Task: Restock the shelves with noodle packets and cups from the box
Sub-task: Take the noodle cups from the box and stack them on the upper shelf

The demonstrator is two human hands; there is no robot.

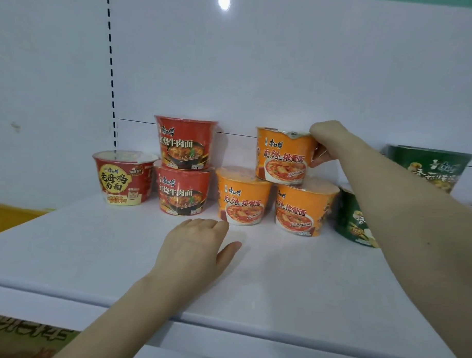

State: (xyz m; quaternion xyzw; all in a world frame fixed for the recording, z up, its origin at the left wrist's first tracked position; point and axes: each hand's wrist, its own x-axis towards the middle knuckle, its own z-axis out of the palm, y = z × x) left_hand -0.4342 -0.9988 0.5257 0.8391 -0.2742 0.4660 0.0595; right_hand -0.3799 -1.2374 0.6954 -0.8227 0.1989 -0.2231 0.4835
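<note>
The right hand [325,144] grips the top orange cup [282,156] by its right side. The thumb is on the front of the cup and the fingers curl over the rim. The rim looks a bit bent next to the hand. This cup stands on 2 more cups, the left orange cup [243,198] and the right orange cup [300,208], and rests partly on each lid. Those 2 stand side by side on the shelf [93,254], near the back wall [260,72].

The left hand [198,241] holds nothing. It is palm down, low on the shelf, in front of the cups. Its fingers are straight and close together, and the thumb sticks out to the side. The fingertips are just beside the bottom of the left orange cup.

Left of the orange cups, the top red cup [184,145] sits on the low red cup [182,191]. Just beside that stack, a red and yellow cup [124,179] stands alone.

On the right, the low green cup [354,220] is just beside the right orange cup, partly hidden by the right arm [415,225]. The high green cup [430,167] shows past the arm.

A strip of dark slots [111,67] runs up the wall. Below the shelf's front edge is a brown thing [23,332] with print, too blurry to tell.
</note>
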